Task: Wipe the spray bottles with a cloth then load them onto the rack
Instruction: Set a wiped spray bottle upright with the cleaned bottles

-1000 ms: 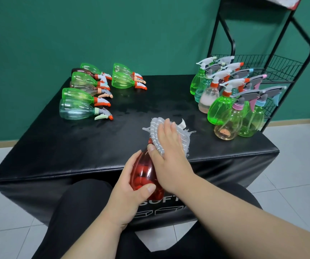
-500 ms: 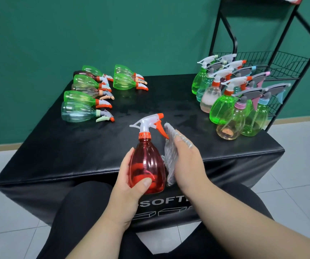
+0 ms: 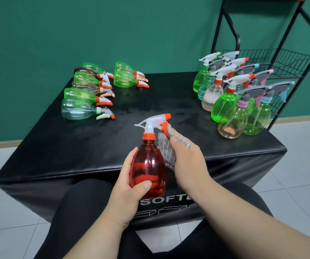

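Left hand [image 3: 129, 186] is wrapped around the lower body of the red bottle [image 3: 148, 165], held upright above the near edge of the black table [image 3: 57, 146]; right hand [image 3: 189, 163] presses a grey cloth [image 3: 166, 148] flat against the bottle's right side, fingers extended over the cloth rather than closed. Judged step: wiping this bottle, not finished. Progress, as a judgement: a group of bottles lying on their sides [image 3: 87, 90] at far left looks unwiped; a group of upright bottles [image 3: 232, 96] at far right, just beside the rack [image 3: 281, 58], looks wiped and staged. The visible wire shelf holds no bottles, so loading appears not yet begun. Materials: bottles are translucent plastic, pear-shaped with faint vertical ribs, in green, clear, pale pink, brown and red; trigger heads are opaque white, grey, orange. Cloth has a nubbly, beaded texture. Table covering is matte black, padded-looking, with faint damp patches. Rack is a thin black metal frame with mesh shelves.
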